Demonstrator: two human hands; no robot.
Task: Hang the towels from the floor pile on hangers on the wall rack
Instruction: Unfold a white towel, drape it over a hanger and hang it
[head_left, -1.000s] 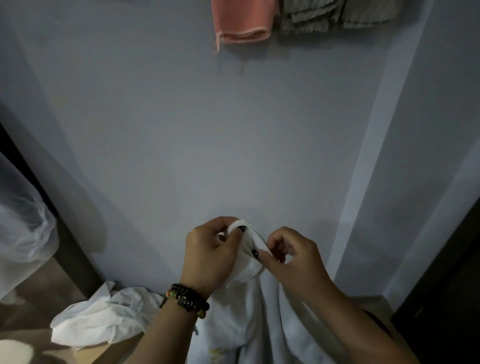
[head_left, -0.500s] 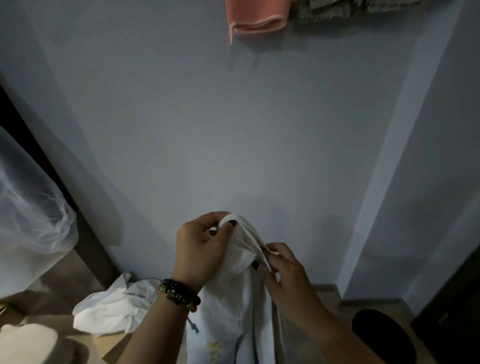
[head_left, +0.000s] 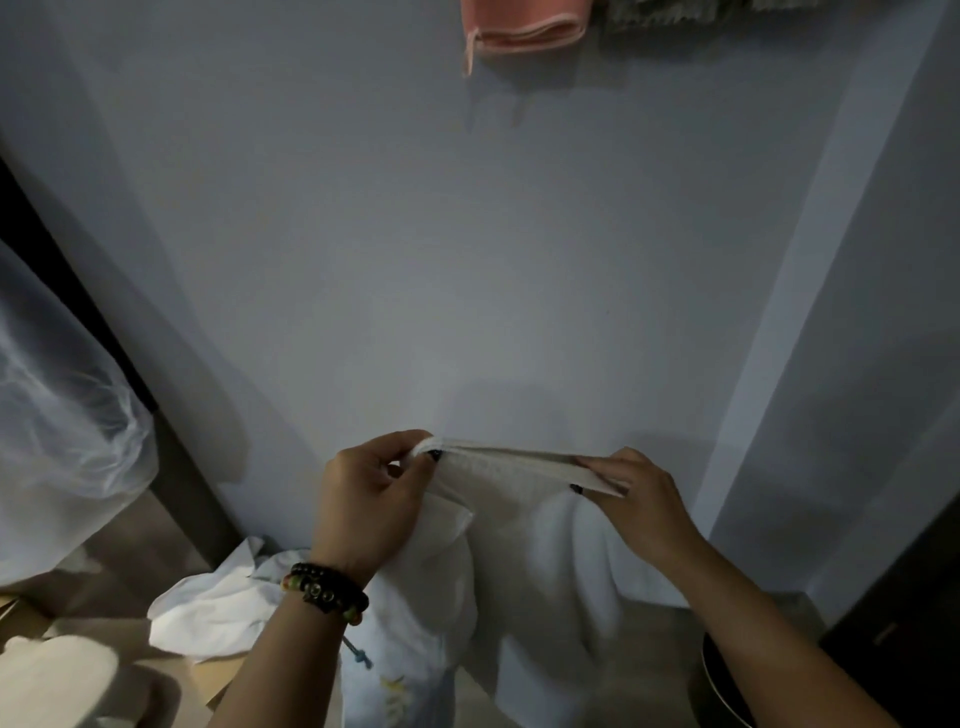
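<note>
Both hands pinch the top edge of a white towel, stretched nearly level between them in front of the pale wall. Left hand grips one end between thumb and fingers (a dark beaded bracelet sits on that wrist); right hand pinches the other end. Below the edge the cloth hangs in loose folds. More white towels lie crumpled on the floor at lower left. High on the wall hangs a pink towel, with a grey one just beside it.
</note>
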